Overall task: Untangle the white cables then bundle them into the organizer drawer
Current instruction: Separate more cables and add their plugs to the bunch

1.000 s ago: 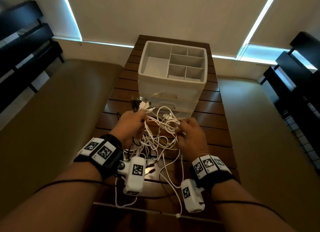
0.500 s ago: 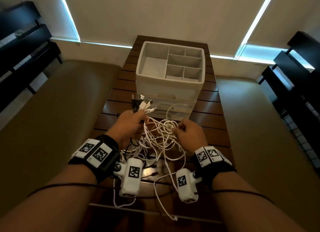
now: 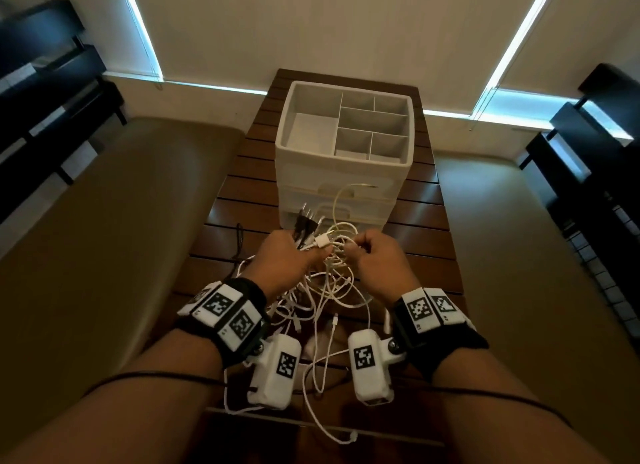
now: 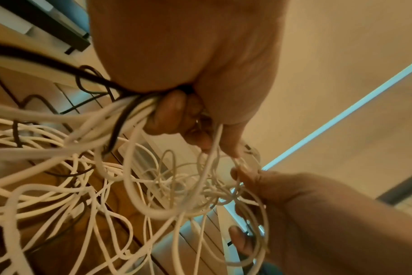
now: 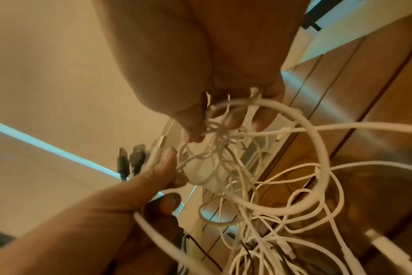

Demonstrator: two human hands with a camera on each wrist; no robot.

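Status: early, untangling not finished. Both hands are raised over the tabletop (image 3: pixel 426 221) with the white cables (image 3: pixel 332 283) strung between them as one knotted mass. Left hand (image 3: pixel 284 259) is fisted around a bunch of cable ends; white and black plugs (image 3: pixel 304 224) stick out past its knuckles. The left wrist view shows white strands plus at least one black cable (image 4: pixel 120 119) running through that fist, so black leads are mixed in and need sorting out. Right hand (image 3: pixel 377 255) has its fingers curled, pinching thin white strands at the knot; the right wrist view shows several thin loops (image 5: pixel 219 130) caught at its fingertips (image 5: pixel 233 121). The rest of the tangle hangs below both hands, with loose loops and a few connector ends trailing on the slats toward the near edge. No cable looks separated or coiled yet. The organizer (image 3: pixel 346 141) sits just behind the hands on the tabletop; its top tray compartments are bare, and the front drawers (image 3: pixel 332 200) look closed, though one white loop arcs up in front of them and partly hides the handles. My read on what's left: free each white cable, coil it, open a drawer, stow the bundles. Main snag risk: pulling the thin strands tighter into the knot.
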